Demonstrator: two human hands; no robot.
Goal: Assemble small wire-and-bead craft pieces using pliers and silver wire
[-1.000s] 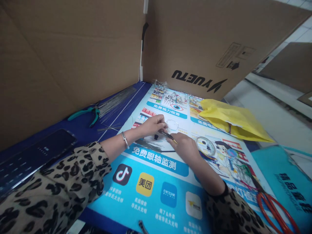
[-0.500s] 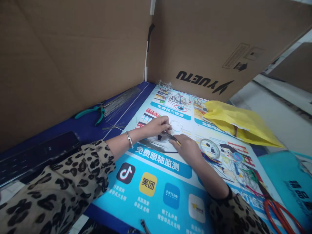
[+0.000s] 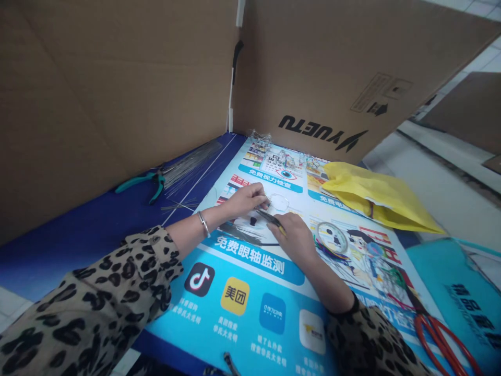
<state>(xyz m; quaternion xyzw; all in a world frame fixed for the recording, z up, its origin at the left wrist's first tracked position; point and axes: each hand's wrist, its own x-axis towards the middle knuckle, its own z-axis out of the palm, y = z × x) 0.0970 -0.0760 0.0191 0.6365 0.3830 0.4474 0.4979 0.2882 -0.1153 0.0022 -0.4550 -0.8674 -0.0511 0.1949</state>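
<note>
My left hand [image 3: 247, 199] is closed in a pinch on a thin wire loop [image 3: 279, 202], which sticks out to the right of the fingers. My right hand [image 3: 294, 236] wraps round slim pliers [image 3: 274, 219] with dark jaws and a bit of yellow on the handle. Their tip points up and left, just under my left fingertips. Whether the jaws touch the wire cannot be made out. Below the hands, a bunch of thin cut wires [image 3: 240, 233] lies on the printed poster [image 3: 230, 339].
Teal-handled pliers [image 3: 156, 184] and long straight wires [image 3: 191, 164] lie at the left. Cardboard walls [image 3: 117, 78] stand behind. To the right are a wire coil [image 3: 332, 237], a yellow bag [image 3: 376, 193], red-handled scissors [image 3: 442, 334] and a blue pouch [image 3: 462, 297].
The view has shifted slightly, and a black keyboard-like object at the left edge is gone from sight. Both hands keep nearly the same place and hold; the pliers' tip sits slightly farther left.
</note>
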